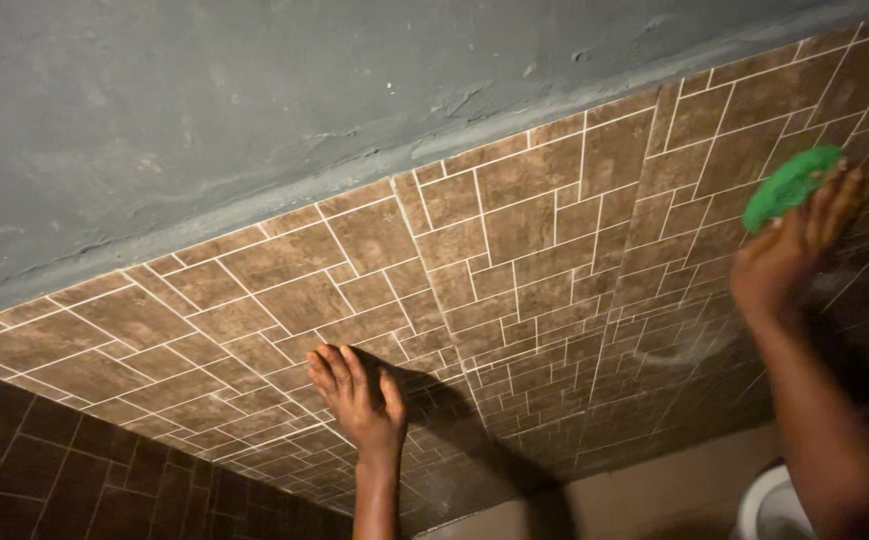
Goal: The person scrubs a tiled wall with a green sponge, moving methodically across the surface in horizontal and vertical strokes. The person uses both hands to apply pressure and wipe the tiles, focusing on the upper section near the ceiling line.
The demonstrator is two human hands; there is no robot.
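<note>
Scrubbing a tiled wall with a green pad

Pressing a green pad against the wall, the right hand has its fingers spread over the pad and curled round its lower edge, holding it flat on the tiles high at the right. The left hand lies open, palm on the tiles lower down, fingers together and pointing up, casting a dark shadow to its right. The tiles are brown, stone-patterned rectangles of mixed sizes with pale grout lines. Above them runs a band of rough grey plaster, chipped along its lower edge. A pale, smeared patch shows on the tiles below the right hand. A white curved fixture sits at the bottom right, beside the forearm.
</note>
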